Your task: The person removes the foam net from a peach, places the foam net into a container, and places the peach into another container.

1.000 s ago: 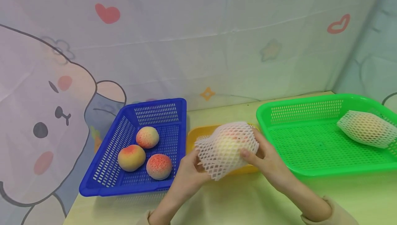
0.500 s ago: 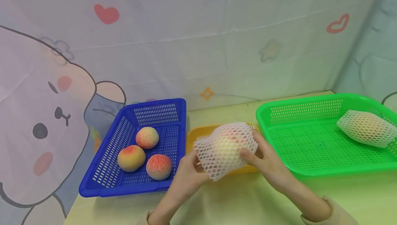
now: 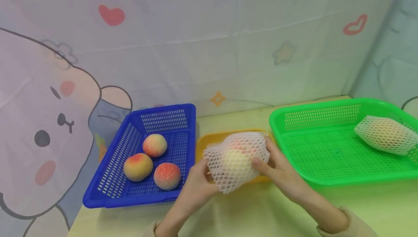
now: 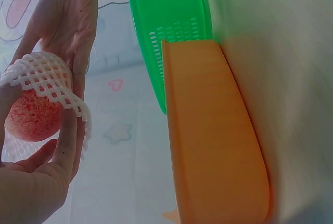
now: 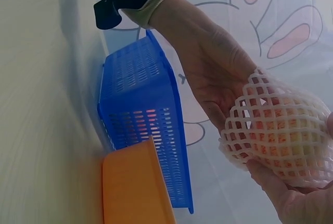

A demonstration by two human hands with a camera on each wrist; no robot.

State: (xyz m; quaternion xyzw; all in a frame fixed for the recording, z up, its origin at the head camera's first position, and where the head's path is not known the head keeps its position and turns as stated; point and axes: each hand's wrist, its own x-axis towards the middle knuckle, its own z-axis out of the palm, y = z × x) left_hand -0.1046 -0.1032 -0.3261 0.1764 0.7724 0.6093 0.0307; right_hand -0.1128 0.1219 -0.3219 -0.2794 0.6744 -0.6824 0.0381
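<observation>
Both hands hold a peach (image 4: 34, 120) partly covered by a white foam net sleeve (image 3: 230, 177), raised above the yellow-orange tray. My left hand (image 3: 199, 184) grips the sleeve's loose left end. My right hand (image 3: 281, 168) holds the right side, its thumb pressed on the netting. In the left wrist view, part of the red speckled peach shows bare below the net's edge. The right wrist view has the net (image 5: 283, 135) stretched over the fruit. Some fingers are hidden behind the peach and net.
On the left a blue basket (image 3: 192, 135) holds three bare peaches (image 3: 138, 167). The orange tray (image 3: 203, 141) stands behind the hands. To the right is a green basket (image 3: 326, 153) with one net-wrapped peach (image 3: 385, 135). A printed cloth hangs behind the table.
Both hands and the netted peach have sunk slightly toward the table. The grip looks the same, and the baskets and their peaches have stayed in place.
</observation>
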